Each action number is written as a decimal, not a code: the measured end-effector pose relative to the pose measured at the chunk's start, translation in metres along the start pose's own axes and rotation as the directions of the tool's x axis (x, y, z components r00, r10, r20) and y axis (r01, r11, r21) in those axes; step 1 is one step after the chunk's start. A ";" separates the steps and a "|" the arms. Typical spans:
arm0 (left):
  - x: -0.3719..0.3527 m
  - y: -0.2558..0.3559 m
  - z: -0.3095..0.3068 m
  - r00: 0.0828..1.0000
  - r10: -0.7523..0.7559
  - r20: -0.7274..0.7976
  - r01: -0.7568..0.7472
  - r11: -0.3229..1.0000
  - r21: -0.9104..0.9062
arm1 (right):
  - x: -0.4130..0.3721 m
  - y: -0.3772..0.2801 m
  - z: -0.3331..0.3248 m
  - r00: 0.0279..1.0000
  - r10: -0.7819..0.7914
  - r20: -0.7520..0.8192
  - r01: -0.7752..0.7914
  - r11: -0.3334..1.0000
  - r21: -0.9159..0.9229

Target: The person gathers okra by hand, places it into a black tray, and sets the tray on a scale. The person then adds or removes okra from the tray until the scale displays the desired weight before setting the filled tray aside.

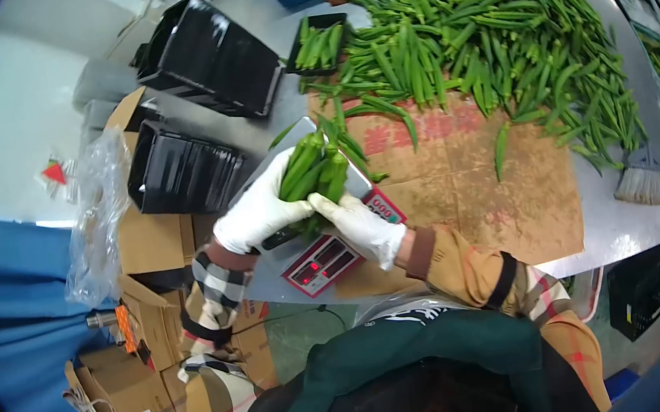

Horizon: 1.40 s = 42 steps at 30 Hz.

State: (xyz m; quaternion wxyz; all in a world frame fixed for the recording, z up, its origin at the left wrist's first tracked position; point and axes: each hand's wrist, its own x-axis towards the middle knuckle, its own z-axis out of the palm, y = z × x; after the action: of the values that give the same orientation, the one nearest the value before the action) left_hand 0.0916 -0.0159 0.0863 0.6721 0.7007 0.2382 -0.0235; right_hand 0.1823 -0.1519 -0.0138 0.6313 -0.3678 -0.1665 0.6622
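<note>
My left hand (pixel 257 210), in a white glove, is wrapped round a bunch of okra (pixel 308 168). From the other side my right hand (pixel 361 227), gloved too, presses its fingers against the same bunch. Both hands are over a red digital scale (pixel 324 265) with lit red figures; the bunch and hands hide much of its top. Beyond them a large heap of okra (pixel 484 35) spreads over the table. A small black tray (pixel 342 50) at the heap's left edge has okra lying in it.
Stacked black trays (pixel 212 61) stand at the back left, with another stack (pixel 182 169) nearer. Stained cardboard (pixel 483 190) covers the table's middle. A brush (pixel 644 184) lies at the right edge. Cardboard boxes (pixel 131 393) stand on the floor at left, a black crate (pixel 645 285) at right.
</note>
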 end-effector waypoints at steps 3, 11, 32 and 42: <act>-0.014 -0.005 -0.048 0.999 -0.020 0.046 0.010 0.978 0.207 | 0.032 0.003 0.026 0.979 0.178 0.102 -0.189 0.976 0.112; -0.049 -0.041 -0.085 0.971 0.042 -0.234 -0.012 0.992 0.127 | -0.034 0.002 -0.081 0.992 0.094 -0.088 -0.085 0.991 0.102; -0.091 -0.172 -0.092 0.759 -0.121 -0.640 0.131 0.991 -0.032 | -0.127 0.067 -0.222 0.610 -0.071 -0.789 -0.423 0.813 -0.400; -0.072 -0.163 -0.076 0.719 -0.109 -0.687 0.229 0.969 0.087 | -0.102 0.004 -0.324 0.367 -0.630 -0.684 -0.348 0.589 -0.729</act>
State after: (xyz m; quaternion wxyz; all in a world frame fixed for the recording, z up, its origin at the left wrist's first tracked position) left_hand -0.0533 0.0322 -0.0327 0.4737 0.6894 0.5265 0.1518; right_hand 0.3984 -0.3297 -0.2072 0.4376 -0.8856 -0.0968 0.1219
